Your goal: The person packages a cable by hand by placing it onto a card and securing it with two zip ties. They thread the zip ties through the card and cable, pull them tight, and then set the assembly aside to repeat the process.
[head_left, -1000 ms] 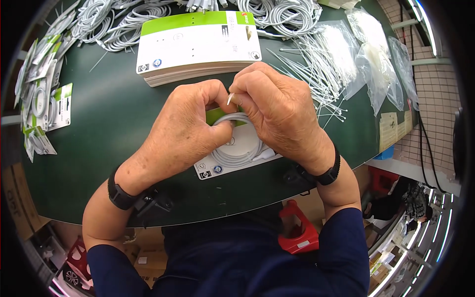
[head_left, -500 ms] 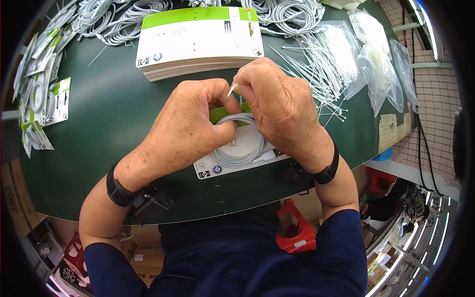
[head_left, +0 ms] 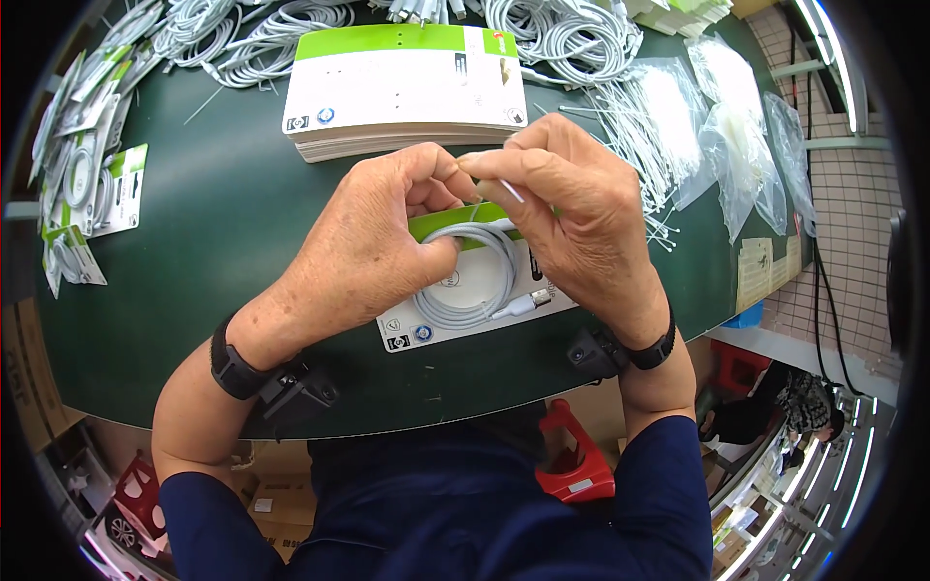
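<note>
A coiled white USB cable (head_left: 512,259) lies on a white and green backing card (head_left: 407,327) near the table's front edge. My left hand (head_left: 363,242) grips the card's upper left side, its thumb on the coil and its fingers curled at the top edge. Above the card, my right hand (head_left: 586,213) is closed in a pinch on a thin white cable tie (head_left: 512,192), whose end sticks out under the fingers. The rest of the tie is mostly hidden, and a thin strand shows near the card's top edge.
Beyond my hands stands a stack of backing cards (head_left: 407,77). Coiled cables (head_left: 572,39) line the far edge. Loose cable ties (head_left: 639,145) and clear plastic bags (head_left: 731,136) lie at the right. Carded cables (head_left: 82,179) pile up at the left.
My right hand has shifted right and turned, its fingers now pointing left, and the tie's end now points down to the right. The left hand has stayed nearly in place on the card.
</note>
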